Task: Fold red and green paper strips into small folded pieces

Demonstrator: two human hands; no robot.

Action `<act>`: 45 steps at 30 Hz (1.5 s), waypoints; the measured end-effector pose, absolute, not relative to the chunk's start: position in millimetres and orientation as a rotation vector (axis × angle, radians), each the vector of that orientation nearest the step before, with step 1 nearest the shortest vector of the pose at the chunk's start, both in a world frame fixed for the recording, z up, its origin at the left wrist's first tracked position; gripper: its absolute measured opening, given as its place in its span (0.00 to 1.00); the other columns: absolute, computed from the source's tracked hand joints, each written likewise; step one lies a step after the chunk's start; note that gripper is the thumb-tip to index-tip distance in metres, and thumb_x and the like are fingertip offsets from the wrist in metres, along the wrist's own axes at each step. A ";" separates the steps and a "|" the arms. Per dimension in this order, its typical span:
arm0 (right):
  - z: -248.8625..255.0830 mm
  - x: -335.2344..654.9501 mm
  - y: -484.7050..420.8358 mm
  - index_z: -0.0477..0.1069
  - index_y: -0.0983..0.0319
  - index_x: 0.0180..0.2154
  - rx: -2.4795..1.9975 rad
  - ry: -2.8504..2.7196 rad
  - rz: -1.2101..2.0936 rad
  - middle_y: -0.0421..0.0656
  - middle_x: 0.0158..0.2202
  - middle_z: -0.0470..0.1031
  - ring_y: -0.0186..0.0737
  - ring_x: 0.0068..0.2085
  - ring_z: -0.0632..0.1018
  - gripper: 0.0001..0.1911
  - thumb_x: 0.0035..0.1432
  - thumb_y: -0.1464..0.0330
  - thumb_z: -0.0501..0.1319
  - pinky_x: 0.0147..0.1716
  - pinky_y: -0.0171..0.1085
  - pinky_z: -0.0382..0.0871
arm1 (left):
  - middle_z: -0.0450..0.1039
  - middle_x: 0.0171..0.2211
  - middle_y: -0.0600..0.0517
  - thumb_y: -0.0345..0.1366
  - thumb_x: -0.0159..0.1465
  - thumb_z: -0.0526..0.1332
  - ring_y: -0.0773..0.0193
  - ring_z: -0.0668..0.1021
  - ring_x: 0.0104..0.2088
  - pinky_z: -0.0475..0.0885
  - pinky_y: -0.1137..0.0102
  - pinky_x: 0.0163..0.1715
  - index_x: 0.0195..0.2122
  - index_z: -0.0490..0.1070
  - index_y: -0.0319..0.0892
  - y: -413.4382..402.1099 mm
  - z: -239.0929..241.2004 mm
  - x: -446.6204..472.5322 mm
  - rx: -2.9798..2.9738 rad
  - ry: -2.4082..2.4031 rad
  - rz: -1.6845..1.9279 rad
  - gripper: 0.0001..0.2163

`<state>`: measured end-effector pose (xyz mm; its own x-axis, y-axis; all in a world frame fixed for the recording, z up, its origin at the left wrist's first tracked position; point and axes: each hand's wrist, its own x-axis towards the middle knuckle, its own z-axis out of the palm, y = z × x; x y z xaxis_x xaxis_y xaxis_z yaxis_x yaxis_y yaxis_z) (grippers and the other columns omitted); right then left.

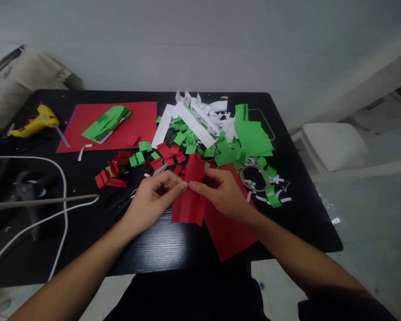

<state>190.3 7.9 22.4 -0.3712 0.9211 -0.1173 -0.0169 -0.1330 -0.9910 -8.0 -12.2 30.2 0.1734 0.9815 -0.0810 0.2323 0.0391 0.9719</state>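
Note:
Between both hands I hold a piece of folded red paper (191, 206), upright over the table's near middle, with crease lines down its length. My left hand (157, 191) pinches its left edge between thumb and fingers. On the other side, my right hand (223, 192) grips it, thumb in front and fingers behind. A flat red sheet (229, 232) lies under my right hand. Just left of my left hand are black-handled scissors (120, 200), partly covered by the hand. Small folded red pieces (169, 152) lie scattered just beyond my hands.
White paper strips (195, 125) and green paper pieces (254, 136) are heaped at the back. A roll of tape (254, 178) sits to the right. At left are a yellow glue gun (36, 122), a red sheet (140, 118) with a folded green stack (108, 122), and a white cable (65, 191).

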 end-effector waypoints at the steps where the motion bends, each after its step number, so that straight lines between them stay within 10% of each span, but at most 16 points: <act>1: 22.0 190.3 7.9 0.82 0.62 0.38 -1.075 -1.388 1.593 0.43 0.36 0.83 0.40 0.36 0.80 0.10 0.59 0.62 0.71 0.36 0.38 0.74 | 0.69 0.21 0.56 0.47 0.64 0.69 0.68 0.67 0.22 0.61 0.73 0.23 0.32 0.78 0.40 -12.2 30.0 -8.5 1.412 1.266 0.909 0.14; 45: 19.9 189.2 9.7 0.81 0.61 0.34 -1.114 -1.419 1.528 0.42 0.32 0.82 0.39 0.33 0.79 0.13 0.57 0.57 0.73 0.33 0.37 0.73 | 0.72 0.25 0.56 0.44 0.64 0.69 0.68 0.70 0.26 0.64 0.73 0.27 0.35 0.78 0.40 -9.0 25.7 -12.5 1.390 1.274 0.918 0.11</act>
